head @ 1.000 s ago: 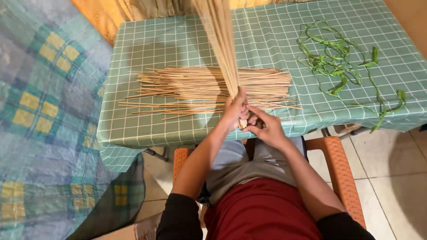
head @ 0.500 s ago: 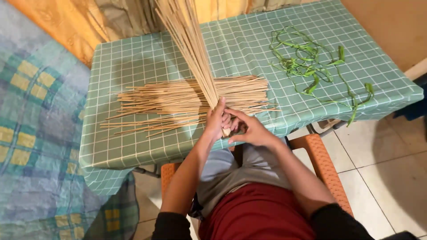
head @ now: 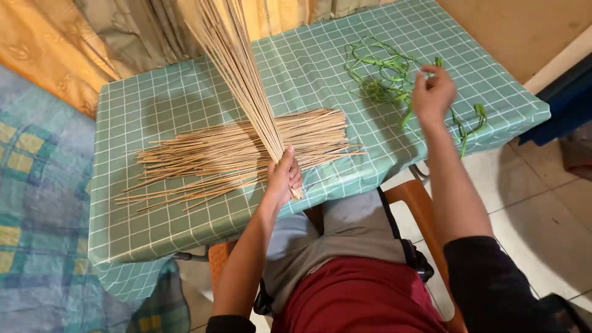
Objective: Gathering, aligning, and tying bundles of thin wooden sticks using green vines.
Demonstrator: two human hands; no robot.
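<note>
My left hand is closed around the lower end of a bundle of thin tan sticks, which stands upright and fans toward the top of the view. Just behind it a loose pile of the same sticks lies flat on the table. My right hand is stretched out to the right over a tangle of green strips, its fingers pinched at one strip; whether it grips the strip is unclear.
The table carries a green checked cloth with a front edge near my lap. An orange chair is under me. A blue patterned bedcover lies at left, curtains behind, tiled floor at right.
My right hand left the base of the bundle and reached out to the green strips at right. My left hand stayed on the upright sticks; the view shifted.
</note>
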